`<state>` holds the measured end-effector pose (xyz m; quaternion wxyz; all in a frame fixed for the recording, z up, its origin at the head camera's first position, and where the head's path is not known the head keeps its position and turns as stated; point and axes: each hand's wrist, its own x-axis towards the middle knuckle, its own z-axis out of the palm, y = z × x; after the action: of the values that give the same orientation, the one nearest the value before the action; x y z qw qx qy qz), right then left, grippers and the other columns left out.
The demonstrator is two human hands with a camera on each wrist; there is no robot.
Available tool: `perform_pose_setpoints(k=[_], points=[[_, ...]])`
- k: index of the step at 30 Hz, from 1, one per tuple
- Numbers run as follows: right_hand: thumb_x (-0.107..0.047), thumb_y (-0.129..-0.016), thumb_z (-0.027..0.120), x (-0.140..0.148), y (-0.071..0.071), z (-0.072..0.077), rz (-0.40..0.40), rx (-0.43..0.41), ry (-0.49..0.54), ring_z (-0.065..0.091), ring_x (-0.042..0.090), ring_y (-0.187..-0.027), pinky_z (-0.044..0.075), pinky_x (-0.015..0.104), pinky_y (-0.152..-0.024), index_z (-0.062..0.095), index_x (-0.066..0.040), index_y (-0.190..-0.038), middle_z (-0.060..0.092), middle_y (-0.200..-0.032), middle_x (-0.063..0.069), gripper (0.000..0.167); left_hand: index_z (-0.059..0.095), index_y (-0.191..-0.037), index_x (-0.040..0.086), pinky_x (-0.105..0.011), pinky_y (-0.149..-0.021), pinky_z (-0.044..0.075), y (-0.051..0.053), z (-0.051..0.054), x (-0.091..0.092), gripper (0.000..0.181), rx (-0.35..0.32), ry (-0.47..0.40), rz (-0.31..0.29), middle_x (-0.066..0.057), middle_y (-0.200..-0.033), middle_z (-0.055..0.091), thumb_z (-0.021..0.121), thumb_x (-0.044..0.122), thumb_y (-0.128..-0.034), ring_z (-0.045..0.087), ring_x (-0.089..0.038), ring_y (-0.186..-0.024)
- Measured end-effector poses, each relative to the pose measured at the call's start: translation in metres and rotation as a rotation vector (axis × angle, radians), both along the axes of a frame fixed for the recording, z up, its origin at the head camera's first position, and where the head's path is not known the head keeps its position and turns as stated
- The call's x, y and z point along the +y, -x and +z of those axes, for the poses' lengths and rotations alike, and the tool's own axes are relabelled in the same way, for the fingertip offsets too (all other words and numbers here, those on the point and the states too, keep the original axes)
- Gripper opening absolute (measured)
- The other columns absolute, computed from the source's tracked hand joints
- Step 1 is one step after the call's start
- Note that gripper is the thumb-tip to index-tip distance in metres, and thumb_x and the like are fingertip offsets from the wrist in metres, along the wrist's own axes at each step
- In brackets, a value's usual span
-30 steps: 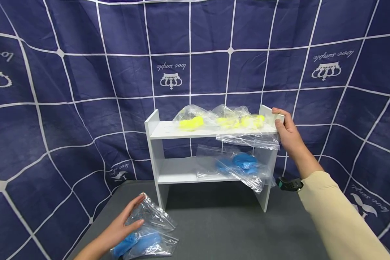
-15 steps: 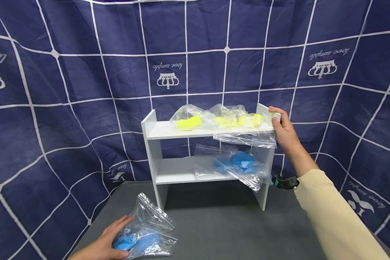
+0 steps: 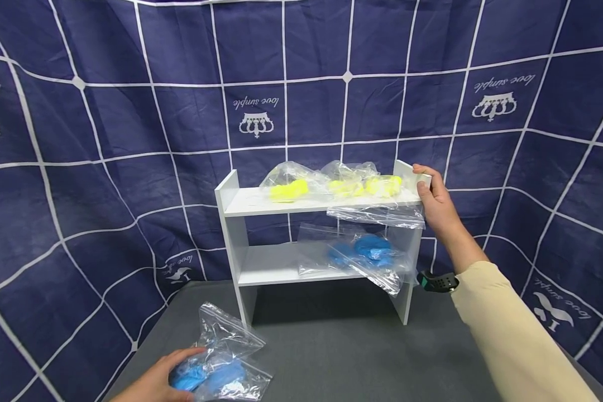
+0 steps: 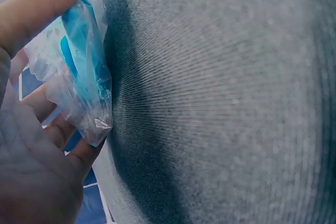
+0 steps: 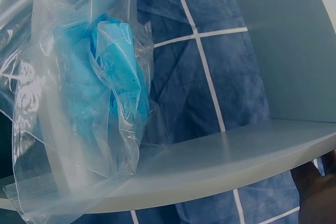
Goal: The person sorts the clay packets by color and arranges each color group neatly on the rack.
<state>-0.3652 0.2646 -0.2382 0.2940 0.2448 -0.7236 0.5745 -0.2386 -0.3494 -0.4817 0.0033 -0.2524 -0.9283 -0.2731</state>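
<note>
At the lower left of the head view, my left hand (image 3: 156, 382) holds the near side of clear zip bags (image 3: 231, 374) with crumpled blue contents on the dark table. The left wrist view shows the thumb over the blue-filled plastic (image 4: 86, 61) and the fingers curled behind it. Whether one bag or more is in the grasp, I cannot tell. My right hand (image 3: 437, 204) grips the top of the right side panel of a white two-tier shelf (image 3: 268, 262), thumb in front. In the right wrist view only part of that hand (image 5: 317, 192) shows.
Clear bags with bright yellow contents (image 3: 288, 191) lie along the shelf's top board, and an empty-looking bag end (image 3: 377, 216) hangs over its front. Blue-filled bags (image 3: 374, 248) overhang the lower board at right. A blue gridded cloth (image 3: 316, 111) stands behind.
My left hand has come down from above the zip bags and closed around their near side; the bags have shifted slightly. The right hand keeps its grip on the shelf.
</note>
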Motion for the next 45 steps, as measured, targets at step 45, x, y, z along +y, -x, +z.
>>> perform_pose_setpoints(k=[45], points=[[-0.021,-0.109,0.032,-0.001,0.005,-0.002,-0.042,-0.006,0.000,0.023,0.024,-0.151,0.030,0.004,-0.100,0.035,-0.005,-0.141,0.021,-0.165,0.015,0.035,0.051,-0.143,0.032,-0.031,-0.094,0.050,0.009,0.116,0.126,0.070,0.232,-0.319,0.034,0.003,-0.146,0.055,0.083,0.029,-0.0807,0.050,-0.006,-0.130]])
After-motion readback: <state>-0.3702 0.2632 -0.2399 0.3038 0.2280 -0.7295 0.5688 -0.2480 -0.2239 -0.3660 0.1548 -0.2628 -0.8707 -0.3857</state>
